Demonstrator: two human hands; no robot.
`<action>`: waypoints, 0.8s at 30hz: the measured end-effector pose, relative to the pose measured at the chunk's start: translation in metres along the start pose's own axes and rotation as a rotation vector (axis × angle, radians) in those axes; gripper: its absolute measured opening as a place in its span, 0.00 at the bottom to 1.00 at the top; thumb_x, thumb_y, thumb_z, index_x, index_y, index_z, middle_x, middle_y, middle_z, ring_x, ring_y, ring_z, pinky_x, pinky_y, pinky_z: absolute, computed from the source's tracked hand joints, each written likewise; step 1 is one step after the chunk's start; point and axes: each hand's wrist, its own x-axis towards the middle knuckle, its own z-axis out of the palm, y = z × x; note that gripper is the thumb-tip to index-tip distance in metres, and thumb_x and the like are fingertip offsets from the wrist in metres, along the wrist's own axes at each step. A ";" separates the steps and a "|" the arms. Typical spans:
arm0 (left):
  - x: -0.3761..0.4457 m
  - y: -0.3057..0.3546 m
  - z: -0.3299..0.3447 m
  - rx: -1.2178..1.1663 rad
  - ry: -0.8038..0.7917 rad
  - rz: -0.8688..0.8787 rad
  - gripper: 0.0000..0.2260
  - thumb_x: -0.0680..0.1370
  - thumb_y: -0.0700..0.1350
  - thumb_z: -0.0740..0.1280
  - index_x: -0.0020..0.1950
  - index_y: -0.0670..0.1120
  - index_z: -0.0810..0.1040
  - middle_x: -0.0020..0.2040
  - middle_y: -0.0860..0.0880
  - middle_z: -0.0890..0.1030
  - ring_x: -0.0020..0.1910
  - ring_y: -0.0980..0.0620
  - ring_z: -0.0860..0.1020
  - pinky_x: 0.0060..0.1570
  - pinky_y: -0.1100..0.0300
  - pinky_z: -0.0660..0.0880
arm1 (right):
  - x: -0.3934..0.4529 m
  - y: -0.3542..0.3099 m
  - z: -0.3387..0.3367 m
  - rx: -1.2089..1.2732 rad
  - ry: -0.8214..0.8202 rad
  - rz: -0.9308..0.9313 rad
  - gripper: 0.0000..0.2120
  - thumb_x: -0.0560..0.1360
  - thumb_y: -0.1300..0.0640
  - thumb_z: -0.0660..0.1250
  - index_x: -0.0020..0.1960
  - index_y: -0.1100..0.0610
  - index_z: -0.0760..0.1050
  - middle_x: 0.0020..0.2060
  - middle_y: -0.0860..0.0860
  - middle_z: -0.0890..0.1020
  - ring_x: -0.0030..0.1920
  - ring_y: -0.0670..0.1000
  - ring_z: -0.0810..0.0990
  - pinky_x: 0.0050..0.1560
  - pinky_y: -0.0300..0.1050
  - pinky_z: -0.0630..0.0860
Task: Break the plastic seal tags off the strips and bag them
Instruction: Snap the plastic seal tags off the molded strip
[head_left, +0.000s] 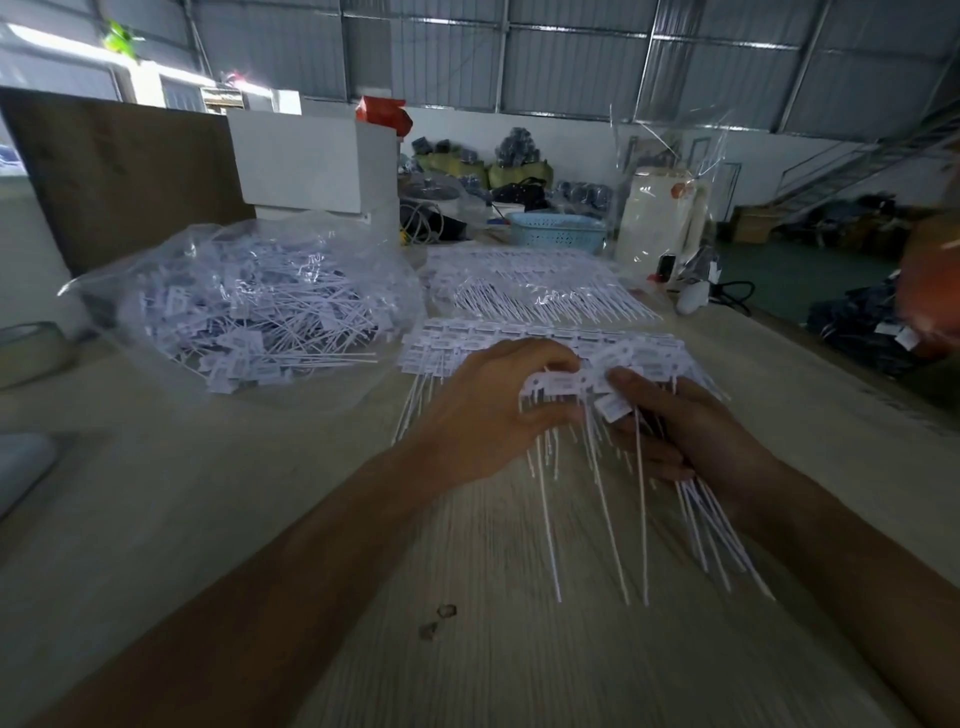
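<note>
Both bare forearms reach forward over the desk, meeting near its middle. The left hand is knuckles-up, fingers curled down and thumb tucked under, pinching a strip of seal tags. The right hand lies palm-up, thumb pressing on the strip, fingers apparently curled round loose tails beneath.

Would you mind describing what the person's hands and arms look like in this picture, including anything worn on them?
Both arms are bare from the bottom edge of the picture up to the hands, with no sleeves in view. The left hand and the right hand wear no gloves, and no watch, bracelet or ring shows on either. The picture is somewhat blurred, so small marks cannot be made out.
</note>
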 end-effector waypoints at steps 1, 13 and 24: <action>-0.002 -0.002 -0.001 0.050 -0.022 -0.014 0.15 0.75 0.49 0.74 0.61 0.52 0.78 0.58 0.56 0.81 0.57 0.55 0.77 0.57 0.51 0.74 | 0.000 0.000 -0.001 0.016 -0.019 -0.003 0.18 0.81 0.49 0.62 0.35 0.57 0.71 0.22 0.49 0.67 0.19 0.45 0.60 0.20 0.34 0.56; -0.005 -0.007 0.003 0.102 -0.100 0.023 0.08 0.82 0.40 0.62 0.48 0.44 0.80 0.41 0.47 0.83 0.40 0.46 0.81 0.41 0.49 0.77 | -0.003 -0.001 0.002 -0.740 0.063 -0.378 0.09 0.82 0.60 0.62 0.44 0.50 0.70 0.30 0.38 0.77 0.29 0.42 0.75 0.33 0.30 0.68; -0.001 -0.003 0.004 -0.076 0.024 0.004 0.07 0.79 0.47 0.68 0.52 0.47 0.84 0.45 0.52 0.85 0.43 0.55 0.82 0.45 0.51 0.79 | 0.000 -0.002 -0.032 -0.476 0.406 -0.164 0.16 0.84 0.52 0.59 0.41 0.57 0.75 0.24 0.46 0.73 0.21 0.42 0.69 0.23 0.36 0.67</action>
